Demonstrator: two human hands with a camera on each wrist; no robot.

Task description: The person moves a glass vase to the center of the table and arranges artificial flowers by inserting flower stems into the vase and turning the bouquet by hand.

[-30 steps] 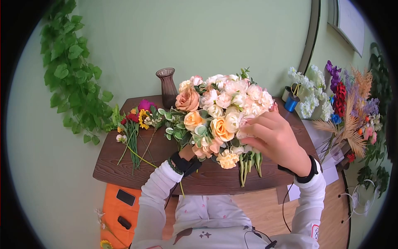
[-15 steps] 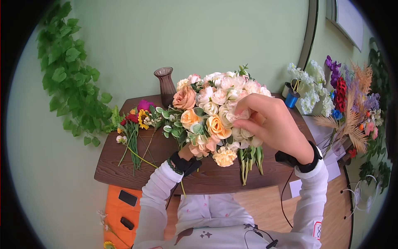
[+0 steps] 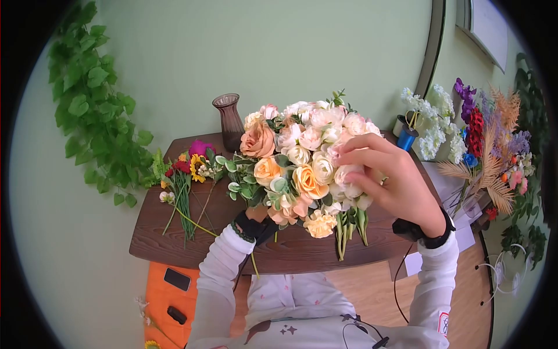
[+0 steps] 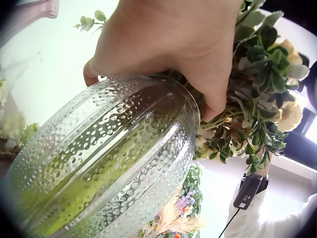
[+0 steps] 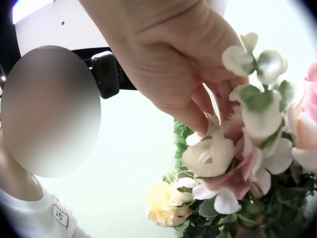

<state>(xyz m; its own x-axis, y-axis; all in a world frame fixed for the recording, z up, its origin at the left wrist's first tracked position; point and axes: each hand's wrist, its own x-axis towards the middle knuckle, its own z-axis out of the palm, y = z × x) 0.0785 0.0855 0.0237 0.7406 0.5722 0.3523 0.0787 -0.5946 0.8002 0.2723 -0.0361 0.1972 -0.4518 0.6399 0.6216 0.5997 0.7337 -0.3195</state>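
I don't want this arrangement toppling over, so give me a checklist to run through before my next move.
1. Left hand steadying the clear vase: ok, it grips near the rim.
2. Vase base flat on the table: cannot tell, the base is out of sight.
3. Right hand at the bouquet: ok, it touches a white flower.
4. Firm pinch on that flower: cannot tell, petals hide the contact.
5. Work surface free of loose stems: not ok, some lie on the table's left side.
6. Brown vase standing: ok, behind and left of the bouquet.
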